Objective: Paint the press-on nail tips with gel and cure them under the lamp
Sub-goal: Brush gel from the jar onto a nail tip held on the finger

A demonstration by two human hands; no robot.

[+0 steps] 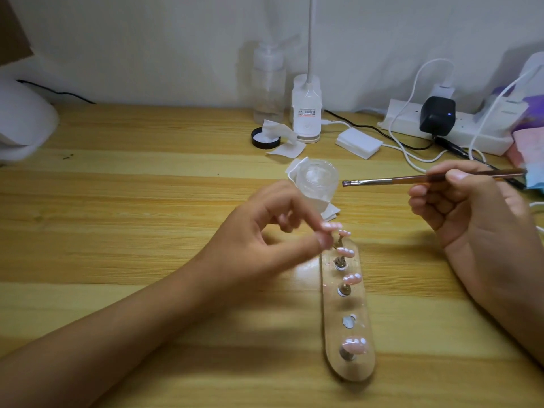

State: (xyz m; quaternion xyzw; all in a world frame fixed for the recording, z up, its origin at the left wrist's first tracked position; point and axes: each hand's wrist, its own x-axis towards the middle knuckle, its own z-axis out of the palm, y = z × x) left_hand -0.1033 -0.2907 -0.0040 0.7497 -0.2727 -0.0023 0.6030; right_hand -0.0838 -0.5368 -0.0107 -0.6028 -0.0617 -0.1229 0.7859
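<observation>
Motion blurred my left hand (265, 240). Its thumb and forefinger were pinched on a nail tip (332, 226) with its peg, over the far end of the clear holder (353, 369) on the desk (147, 201). A white shape (23, 122) was cut off at the left edge. Other nail tips (351, 278) stood on the holder. My right hand (471, 207), fingers curled, gripped the brush (382, 181), with its bristles near the jar (316, 181).

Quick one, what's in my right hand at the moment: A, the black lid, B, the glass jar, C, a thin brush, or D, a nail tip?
C: the right hand pinches a thin brush by its handle, bristles toward the glass jar. The black lid lies farther back, and the left hand pinches a nail tip.
</observation>
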